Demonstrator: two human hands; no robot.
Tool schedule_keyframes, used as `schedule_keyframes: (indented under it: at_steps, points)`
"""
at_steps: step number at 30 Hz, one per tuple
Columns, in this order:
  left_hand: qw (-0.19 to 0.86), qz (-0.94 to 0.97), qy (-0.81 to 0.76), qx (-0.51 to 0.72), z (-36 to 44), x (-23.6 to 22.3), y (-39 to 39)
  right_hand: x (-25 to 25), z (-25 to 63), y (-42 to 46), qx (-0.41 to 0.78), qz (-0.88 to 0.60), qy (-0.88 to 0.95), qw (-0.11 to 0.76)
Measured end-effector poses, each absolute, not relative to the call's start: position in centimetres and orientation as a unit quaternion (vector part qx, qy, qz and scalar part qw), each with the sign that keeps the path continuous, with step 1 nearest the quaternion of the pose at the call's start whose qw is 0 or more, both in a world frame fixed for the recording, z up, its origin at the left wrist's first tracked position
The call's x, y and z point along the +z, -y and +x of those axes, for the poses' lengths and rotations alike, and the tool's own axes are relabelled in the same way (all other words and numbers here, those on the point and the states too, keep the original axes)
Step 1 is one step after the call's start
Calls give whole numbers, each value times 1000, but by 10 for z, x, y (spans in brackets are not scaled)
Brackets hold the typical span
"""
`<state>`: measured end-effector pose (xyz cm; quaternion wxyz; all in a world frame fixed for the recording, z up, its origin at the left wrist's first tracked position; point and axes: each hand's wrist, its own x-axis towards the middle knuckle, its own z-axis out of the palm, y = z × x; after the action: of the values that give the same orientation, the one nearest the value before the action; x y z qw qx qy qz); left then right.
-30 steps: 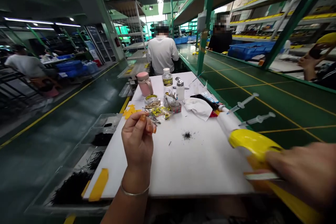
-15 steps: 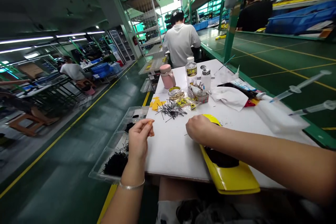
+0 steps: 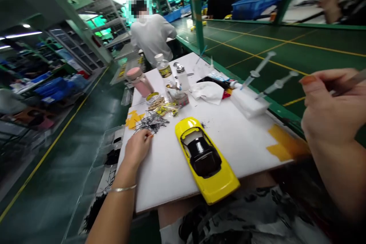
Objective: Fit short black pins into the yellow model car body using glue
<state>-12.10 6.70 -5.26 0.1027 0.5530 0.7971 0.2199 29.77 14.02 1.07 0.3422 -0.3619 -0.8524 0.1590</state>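
A yellow model car body [image 3: 221, 183] with a black cabin part [image 3: 201, 148] lies on the white tabletop, untouched by either hand. To its left, my left hand [image 3: 138, 146] rests low over the table with its fingers pinched together. Whatever is between those fingertips is hidden. Just beyond them is a loose pile of thin black sticks [image 3: 153, 122]. Raised at the far right, away from the car, my right hand [image 3: 326, 106] is closed around a slim greyish tool [image 3: 354, 82], blurred and cut by the frame edge.
Two syringes [image 3: 260, 69] stand in a white foam block [image 3: 247, 103] at the table's right. Farther back are a pink flask [image 3: 140, 82], a bottle [image 3: 164, 69], a jar [image 3: 183, 79] and white cloth [image 3: 207, 92]. Trays of black parts [image 3: 110, 156] flank the left. A person in white [image 3: 153, 38] sits ahead.
The view has turned right. My right hand has left the car and moved far right, with a slim tool now in it. My left hand has lowered towards the table near the black sticks.
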Motion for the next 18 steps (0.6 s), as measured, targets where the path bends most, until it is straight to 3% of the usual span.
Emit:
schedule_keyframes:
  at_steps: [6, 9, 18]
  points:
    - [115, 596, -751, 259, -89, -25, -43, -17, 320, -180, 208, -445, 690, 531]
    - [121, 710, -642, 263, -46, -9, -19, -39, 329, -192, 213, -461, 624, 594]
    - [-57, 866, -483, 116, 40, -2, 6, -49, 329, -207, 119, -522, 672, 511]
